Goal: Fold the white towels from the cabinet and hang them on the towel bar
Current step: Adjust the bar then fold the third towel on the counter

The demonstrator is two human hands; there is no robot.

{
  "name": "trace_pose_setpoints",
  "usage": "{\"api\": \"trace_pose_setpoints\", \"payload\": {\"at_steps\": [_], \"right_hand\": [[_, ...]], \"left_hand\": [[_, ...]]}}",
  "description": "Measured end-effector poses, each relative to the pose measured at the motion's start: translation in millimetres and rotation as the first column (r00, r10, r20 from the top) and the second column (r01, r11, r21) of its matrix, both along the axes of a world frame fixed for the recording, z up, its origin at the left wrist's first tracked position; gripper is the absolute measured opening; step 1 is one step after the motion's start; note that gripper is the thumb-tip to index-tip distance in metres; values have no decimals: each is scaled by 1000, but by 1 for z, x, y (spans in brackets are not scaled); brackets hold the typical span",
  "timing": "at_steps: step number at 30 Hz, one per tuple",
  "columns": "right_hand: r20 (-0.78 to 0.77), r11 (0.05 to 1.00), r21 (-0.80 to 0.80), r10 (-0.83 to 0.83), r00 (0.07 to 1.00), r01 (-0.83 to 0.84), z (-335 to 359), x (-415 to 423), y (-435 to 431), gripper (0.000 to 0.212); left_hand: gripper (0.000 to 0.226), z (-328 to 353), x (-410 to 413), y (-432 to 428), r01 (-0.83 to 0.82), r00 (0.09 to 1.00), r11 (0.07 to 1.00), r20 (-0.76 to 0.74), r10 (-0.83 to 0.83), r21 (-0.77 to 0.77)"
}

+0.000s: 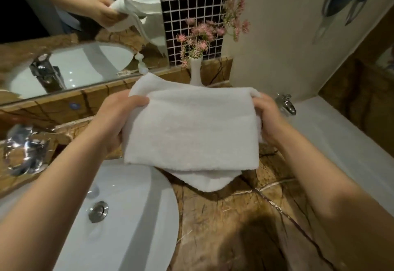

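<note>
- Towel (191, 130), white and already doubled over, is held level above the marble counter (234, 223), near its back edge and just right of the sink (136, 217).
- Left hand (119, 119) and right hand (270, 117) each grip a side edge, fingers curled round it (apparently to keep the layers square).
- One lower corner hangs loose, so the fold looks unfinished.
- Behind it, a vase (195, 72) stands at the counter's back edge.

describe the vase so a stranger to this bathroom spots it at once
On the brown veined marble counter, look to the back wall, where a strip of dark square mosaic tiles rises. At its foot, behind the folded white towel, stands a slim white narrow-necked vase, the only thing holding pink flowers.
</note>
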State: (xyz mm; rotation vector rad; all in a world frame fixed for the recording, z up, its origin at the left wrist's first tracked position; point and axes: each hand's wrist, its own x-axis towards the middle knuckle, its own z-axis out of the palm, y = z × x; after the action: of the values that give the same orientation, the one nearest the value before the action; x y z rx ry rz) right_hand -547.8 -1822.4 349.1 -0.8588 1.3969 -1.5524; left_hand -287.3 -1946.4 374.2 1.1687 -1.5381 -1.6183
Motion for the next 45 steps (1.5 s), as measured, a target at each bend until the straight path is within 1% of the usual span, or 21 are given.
{"api": "trace_pose_setpoints", "payload": {"at_steps": [2, 7, 9, 11, 13, 19, 22, 24, 25, 27, 30, 32, 34, 36, 38, 39, 40, 41, 43, 45], "right_hand": [[-2, 1000, 0, 8, 1000, -8, 10, 4, 3, 29], [-48, 1000, 29, -3, 999, 4, 35, 19, 21, 46], [-73, 999, 40, -27, 997, 30, 44, 29, 32, 45], [-106, 998, 51, -39, 994, 44, 49, 42, 45, 43], [-149, 997, 67, -28, 989, 38, 51, 55, 58, 46], [-239, 990, 125, 99, 966, -71, 50, 107, 100, 50], [-296, 978, 173, 162, 941, -114, 46, 129, 121, 42], [-345, 962, 219, 235, 909, -166, 42, 142, 135, 36], [-368, 950, 242, 278, 887, -198, 39, 148, 142, 35], [-416, 922, 287, 365, 833, -261, 34, 163, 153, 26], [-467, 873, 376, 469, 750, -311, 21, 185, 162, 15], [-504, 841, 430, 526, 685, -330, 9, 198, 162, 16], [-547, 811, 472, 577, 607, -345, -7, 209, 159, 23], [-599, 774, 520, 633, 491, -362, -26, 220, 155, 29], [-674, 752, 557, 657, 338, -352, -46, 227, 152, 32], [-711, 755, 569, 650, 267, -325, -55, 230, 151, 29], [-740, 765, 572, 637, 215, -297, -63, 232, 151, 24], [-759, 772, 573, 626, 177, -274, -70, 233, 152, 22], [-783, 780, 580, 614, 102, -237, -81, 237, 154, 28], [-801, 789, 577, 597, 45, -209, -88, 235, 157, 25]], "left_hand": [[15, 6, 13, 10, -16, 999, 1000, -39, 16, 14], [16, 24, 42, 42, 80, 990, 996, -118, -83, -32], [16, 29, 54, 56, 100, 985, 994, -133, -106, -54], [16, 33, 71, 70, 93, 984, 994, -149, -101, -55], [21, 32, 91, 88, 75, 984, 996, -161, -81, -44], [21, 22, 154, 156, 4, 980, 999, -200, 5, 44], [22, 14, 184, 191, -24, 977, 995, -207, 44, 100], [22, 4, 203, 213, -49, 979, 990, -192, 74, 129], [22, -2, 211, 224, -60, 979, 987, -185, 87, 146], [20, -16, 229, 243, -88, 975, 976, -183, 125, 197], [18, -39, 254, 266, -150, 966, 946, -161, 202, 287], [14, -56, 268, 277, -189, 967, 935, -110, 230, 300], [11, -74, 280, 284, -256, 960, 924, -40, 279, 283], [11, -92, 290, 288, -336, 942, 918, 64, 330, 213], [10, -107, 295, 290, -385, 910, 919, 200, 364, 81], [11, -114, 297, 290, -401, 884, 916, 263, 386, 2], [12, -119, 298, 290, -402, 857, 912, 316, 407, -83], [11, -123, 299, 289, -387, 834, 907, 357, 421, -166], [9, -128, 300, 290, -336, 801, 894, 409, 436, -295], [13, -131, 301, 292, -293, 767, 883, 460, 446, -367]]}}
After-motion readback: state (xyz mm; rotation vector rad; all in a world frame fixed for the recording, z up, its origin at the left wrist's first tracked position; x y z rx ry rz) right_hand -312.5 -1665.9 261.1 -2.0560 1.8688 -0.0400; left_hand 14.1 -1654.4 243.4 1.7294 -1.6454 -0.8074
